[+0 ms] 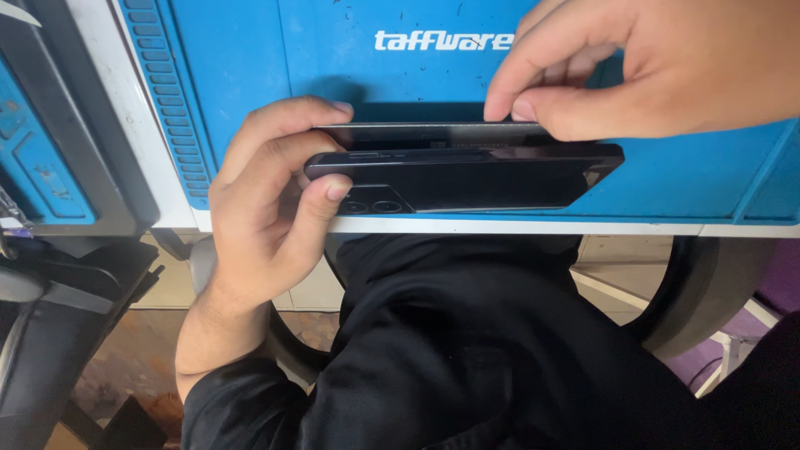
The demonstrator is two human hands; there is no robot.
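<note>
A black smartphone (467,171) is held edge-up over a blue work mat (250,75), with its camera lenses facing me at the lower left. My left hand (267,200) grips its left end, thumb across the back near the lenses and fingers curled over the top. A thin dark panel (417,133) stands slightly apart from the phone body along the top edge. My right hand (650,67) pinches the right part of that panel between thumb and forefinger.
The mat lies on a white table whose front edge (542,227) runs just below the phone. A second blue mat (33,158) in a dark frame sits at the left. My black-clothed lap (467,350) and a chair fill the lower view.
</note>
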